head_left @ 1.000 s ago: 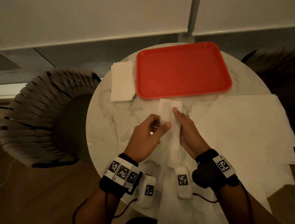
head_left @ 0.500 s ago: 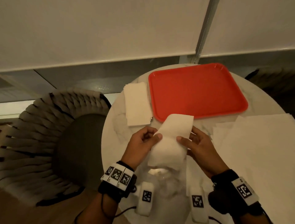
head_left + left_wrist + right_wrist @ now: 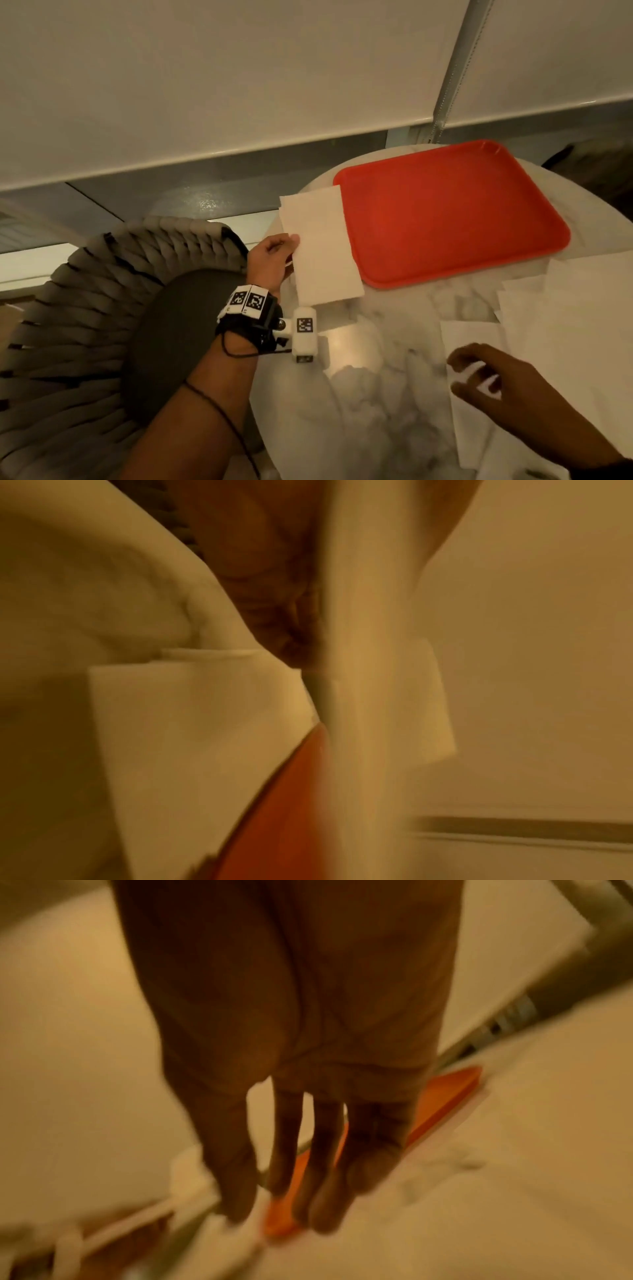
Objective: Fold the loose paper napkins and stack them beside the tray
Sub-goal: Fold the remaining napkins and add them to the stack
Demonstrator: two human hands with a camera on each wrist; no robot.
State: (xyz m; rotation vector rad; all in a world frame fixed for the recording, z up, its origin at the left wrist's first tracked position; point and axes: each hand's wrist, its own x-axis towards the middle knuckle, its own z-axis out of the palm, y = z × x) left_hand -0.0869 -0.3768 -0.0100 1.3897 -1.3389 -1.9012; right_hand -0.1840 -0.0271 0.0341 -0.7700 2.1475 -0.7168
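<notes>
Half a second ago both your hands held the folded napkin (image 3: 322,246) in front of you; now your left hand (image 3: 272,258) alone pinches its left edge, laying it on the stack just left of the red tray (image 3: 445,212). Your right hand (image 3: 493,380) has let go and hovers, fingers spread and holding nothing, over the loose napkins (image 3: 561,308) on the marble table (image 3: 370,394). The blurred right wrist view confirms straight, parted fingers (image 3: 284,1139).
</notes>
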